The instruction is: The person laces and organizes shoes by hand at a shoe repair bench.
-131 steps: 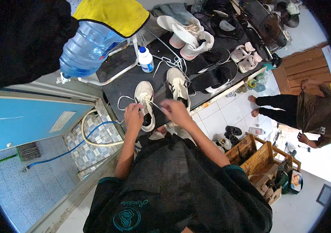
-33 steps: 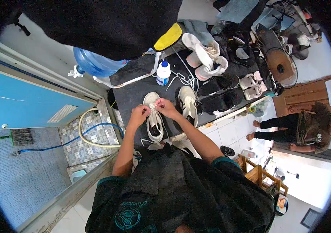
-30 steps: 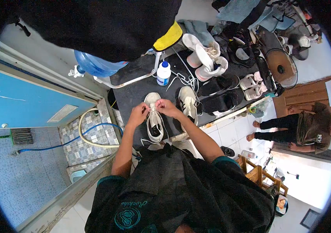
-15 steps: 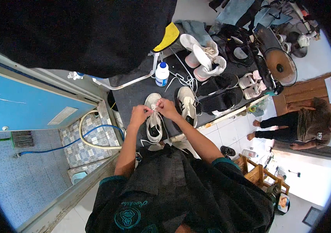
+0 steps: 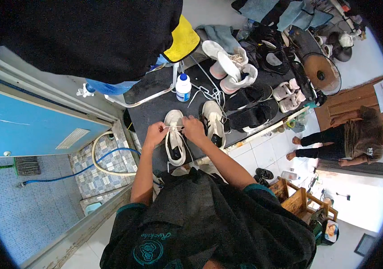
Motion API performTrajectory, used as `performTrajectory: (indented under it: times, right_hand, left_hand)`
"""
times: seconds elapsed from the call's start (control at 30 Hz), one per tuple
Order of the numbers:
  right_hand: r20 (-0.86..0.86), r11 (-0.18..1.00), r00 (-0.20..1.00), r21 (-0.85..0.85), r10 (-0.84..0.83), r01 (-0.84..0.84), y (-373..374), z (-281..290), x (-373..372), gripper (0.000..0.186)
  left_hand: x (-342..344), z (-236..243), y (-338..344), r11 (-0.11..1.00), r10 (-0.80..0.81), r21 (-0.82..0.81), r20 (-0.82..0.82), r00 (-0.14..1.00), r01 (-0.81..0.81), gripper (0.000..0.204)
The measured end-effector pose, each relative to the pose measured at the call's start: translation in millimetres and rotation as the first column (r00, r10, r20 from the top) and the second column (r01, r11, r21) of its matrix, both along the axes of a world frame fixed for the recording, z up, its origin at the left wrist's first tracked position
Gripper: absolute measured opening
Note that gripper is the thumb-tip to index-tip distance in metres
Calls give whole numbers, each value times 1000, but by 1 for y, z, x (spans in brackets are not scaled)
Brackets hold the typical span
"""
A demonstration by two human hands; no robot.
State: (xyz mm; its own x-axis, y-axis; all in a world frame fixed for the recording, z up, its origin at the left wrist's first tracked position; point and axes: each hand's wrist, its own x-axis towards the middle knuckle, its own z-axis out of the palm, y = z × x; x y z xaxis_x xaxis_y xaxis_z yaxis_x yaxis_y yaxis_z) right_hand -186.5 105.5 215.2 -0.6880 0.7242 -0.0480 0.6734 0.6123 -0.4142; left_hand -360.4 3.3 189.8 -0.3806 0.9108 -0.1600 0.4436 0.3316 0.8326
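Observation:
A whitish sneaker (image 5: 174,118) with a dark inside stands on the dark tabletop in front of me, toe pointing away. A white shoelace (image 5: 174,127) runs taut across its tongue. My left hand (image 5: 156,134) pinches that lace at the sneaker's left side. At the right side, my right hand (image 5: 194,130) is closed on the lace, its fingertips partly hidden. Just right of my right hand sits a matching sneaker (image 5: 212,114) with dark stripes. Beyond the pair stands a white bottle (image 5: 183,88) with a blue cap.
White high-top shoes (image 5: 240,80), black shoes (image 5: 252,115) and small pale shoes (image 5: 288,96) fill the table's right side, near a fan (image 5: 321,74). White tubing and loose laces lie behind the bottle. A person (image 5: 357,134) is at the right. A blue door (image 5: 39,125) is at left.
My hands have moved slightly apart from their place close together over the lacing. The lace now stretches straight between them. The whole view has shifted slightly.

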Motion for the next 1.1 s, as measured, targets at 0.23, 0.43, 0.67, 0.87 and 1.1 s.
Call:
performTrajectory:
  times: [0.23, 0.43, 0.67, 0.87, 1.1]
  right_hand:
    - [91, 998, 996, 67, -22, 15, 15, -14, 25, 18]
    - [278, 955, 960, 292, -39, -46, 39, 24, 73, 20]
    - [172, 943, 976, 325, -131, 69, 62, 36, 123, 12]
    - [26, 942, 967, 233, -254, 241, 69, 31, 140, 8]
    - [-43, 945, 973, 232, -225, 229, 62, 16, 161, 20]
  left_hand:
    - [-9, 4, -6, 999, 45, 29, -351, 935, -37, 15]
    - [-62, 14, -60, 971, 227, 48, -502, 835, -235, 19]
    - [-110, -2, -103, 910, 413, 100, -313, 855, -403, 16]
    - [-103, -17, -98, 790, 453, 56, 618, 642, -611, 8]
    - [-105, -19, -100, 830, 552, 84, -255, 794, -551, 11]
